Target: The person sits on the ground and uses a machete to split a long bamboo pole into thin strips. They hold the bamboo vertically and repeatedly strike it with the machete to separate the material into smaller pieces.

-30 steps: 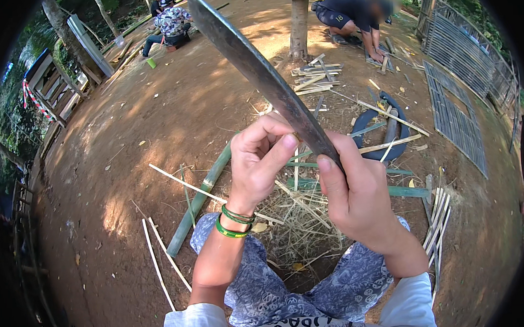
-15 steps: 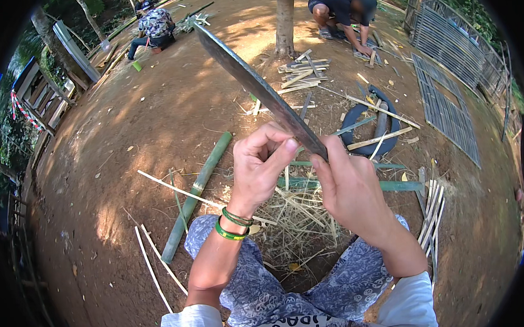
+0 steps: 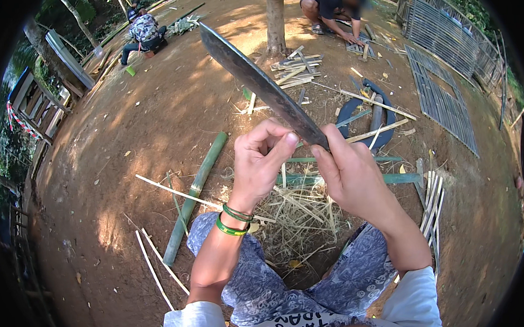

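My right hand (image 3: 353, 180) is closed around the base of a machete (image 3: 260, 84), its handle hidden by the fingers. The long dark blade slants up and away to the left. Beside the lower blade, my left hand (image 3: 259, 163) is pinched, thumb against forefinger. A small greenish sliver shows by the thumb tip, but what the fingers hold is too small to make out. Below both hands lies a heap of pale bamboo shavings (image 3: 299, 217) between my knees. Split green bamboo (image 3: 309, 179) lies crosswise just behind it.
A green bamboo pole (image 3: 196, 198) lies on the left. Thin bamboo strips (image 3: 432, 208) rest at the right, with more split pieces (image 3: 297, 67) near a tree trunk (image 3: 276, 22). A black ring-shaped object (image 3: 346, 114) is right of centre. One person (image 3: 334, 11) crouches far right; another (image 3: 145, 29) sits far left.
The view has shifted slightly, so the surroundings sit a little further left and up. Both hands keep nearly the same pose at the machete, whose blade has barely moved.
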`<state>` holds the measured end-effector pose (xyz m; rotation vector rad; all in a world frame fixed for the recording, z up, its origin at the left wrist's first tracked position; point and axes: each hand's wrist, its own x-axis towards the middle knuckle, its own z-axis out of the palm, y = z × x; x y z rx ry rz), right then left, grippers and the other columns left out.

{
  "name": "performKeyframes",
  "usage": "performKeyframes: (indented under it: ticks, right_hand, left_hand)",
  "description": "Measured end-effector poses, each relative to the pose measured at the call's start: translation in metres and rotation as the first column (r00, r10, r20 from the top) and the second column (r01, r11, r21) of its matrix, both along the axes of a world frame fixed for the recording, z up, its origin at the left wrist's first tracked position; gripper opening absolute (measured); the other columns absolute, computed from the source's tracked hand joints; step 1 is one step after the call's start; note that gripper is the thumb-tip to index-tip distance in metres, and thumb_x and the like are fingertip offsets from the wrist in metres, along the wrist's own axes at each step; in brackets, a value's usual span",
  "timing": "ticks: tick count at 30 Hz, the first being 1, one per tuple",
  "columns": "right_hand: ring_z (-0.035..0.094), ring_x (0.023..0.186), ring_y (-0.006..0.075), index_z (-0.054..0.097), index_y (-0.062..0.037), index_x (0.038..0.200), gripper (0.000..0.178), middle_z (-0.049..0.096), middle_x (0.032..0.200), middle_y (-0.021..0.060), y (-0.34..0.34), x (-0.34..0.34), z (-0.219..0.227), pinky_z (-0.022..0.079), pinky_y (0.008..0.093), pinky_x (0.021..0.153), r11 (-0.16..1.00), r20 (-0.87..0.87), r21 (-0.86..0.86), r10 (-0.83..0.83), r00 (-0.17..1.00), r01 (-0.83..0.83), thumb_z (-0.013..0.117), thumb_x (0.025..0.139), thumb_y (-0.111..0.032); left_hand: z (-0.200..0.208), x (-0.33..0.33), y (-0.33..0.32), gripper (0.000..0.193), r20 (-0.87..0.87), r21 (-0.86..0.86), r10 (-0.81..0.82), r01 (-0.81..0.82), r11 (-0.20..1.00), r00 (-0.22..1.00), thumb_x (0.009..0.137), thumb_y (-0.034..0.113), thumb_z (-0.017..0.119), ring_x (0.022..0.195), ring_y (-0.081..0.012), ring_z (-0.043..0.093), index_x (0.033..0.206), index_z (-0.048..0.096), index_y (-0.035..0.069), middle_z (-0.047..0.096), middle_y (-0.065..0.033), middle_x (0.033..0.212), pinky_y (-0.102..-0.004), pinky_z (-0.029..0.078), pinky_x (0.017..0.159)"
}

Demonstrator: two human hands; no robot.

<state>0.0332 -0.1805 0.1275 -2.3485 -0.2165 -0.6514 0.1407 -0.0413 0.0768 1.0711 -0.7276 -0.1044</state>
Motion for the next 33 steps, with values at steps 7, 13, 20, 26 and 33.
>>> performKeyframes:
  ticks: [7, 13, 20, 26, 33]
  right_hand:
    - [0.06, 0.06, 0.0453, 0.049, -0.0012, 0.104, 0.015, 0.057, 0.061, 0.0229, -0.006, 0.004, -0.004, 0.04, 0.0512, 0.05, 0.998, -0.031, 0.043, 0.042, 0.999, -0.04, 0.057, 0.099, -0.011]
    - [0.06, 0.058, 0.0449, 0.049, 0.0, 0.107, 0.018, 0.056, 0.06, 0.0228, -0.009, 0.007, -0.007, 0.041, 0.0507, 0.049, 0.998, 0.077, 0.024, 0.055, 0.996, -0.057, 0.059, 0.097, -0.011]
    - [0.061, 0.057, 0.043, 0.05, 0.001, 0.111, 0.023, 0.058, 0.06, 0.022, -0.013, 0.01, -0.014, 0.042, 0.0488, 0.048, 0.999, 0.058, -0.045, 0.02, 0.998, -0.017, 0.061, 0.096, -0.011]
    - [0.058, 0.047, 0.0331, 0.052, 0.0011, 0.104, 0.019, 0.056, 0.057, 0.0149, -0.022, 0.013, -0.014, 0.041, 0.0433, 0.045, 0.982, -0.009, 0.155, 0.107, 0.994, -0.104, 0.054, 0.101, -0.018]
    - [0.054, 0.051, 0.0101, 0.054, -0.0013, 0.094, 0.023, 0.052, 0.057, 0.0029, -0.022, 0.009, 0.005, 0.042, 0.0324, 0.048, 0.848, -0.274, 0.517, 0.293, 0.916, -0.117, 0.05, 0.103, -0.022]
  left_hand:
    - [-0.003, 0.007, 0.006, 0.009, 0.044, 0.069, -0.034, 0.031, 0.997, 0.998, 0.096, 0.008, 0.068, 0.068, 0.0009, 0.05, 0.092, 0.066, 0.001, 0.064, 0.0027, 0.079, -0.0176, 0.036, 0.057]
    - [-0.003, 0.006, 0.001, 0.014, 0.063, 0.071, -0.036, 0.032, 0.997, 0.997, 0.099, 0.013, 0.063, 0.059, -0.0023, 0.042, 0.092, 0.062, 0.001, 0.059, 0.0002, 0.08, -0.0202, 0.029, 0.052]
    - [-0.006, 0.008, -0.003, 0.015, 0.075, 0.12, 0.008, -0.017, 0.993, 0.997, 0.1, 0.014, 0.062, 0.057, -0.0013, 0.034, 0.096, 0.065, 0.0, 0.054, 0.0021, 0.069, -0.0202, 0.022, 0.05]
    - [-0.004, 0.01, -0.006, 0.015, 0.056, 0.134, -0.017, 0.009, 0.991, 0.998, 0.099, 0.014, 0.062, 0.057, -0.0015, 0.035, 0.097, 0.065, -0.001, 0.059, 0.0001, 0.074, -0.0193, 0.023, 0.05]
    - [-0.003, 0.019, 0.005, 0.017, 0.03, 0.096, -0.113, 0.11, 0.989, 0.993, 0.1, 0.013, 0.059, 0.062, -0.0044, 0.039, 0.104, 0.066, -0.002, 0.065, -0.0054, 0.085, -0.0204, 0.028, 0.055]
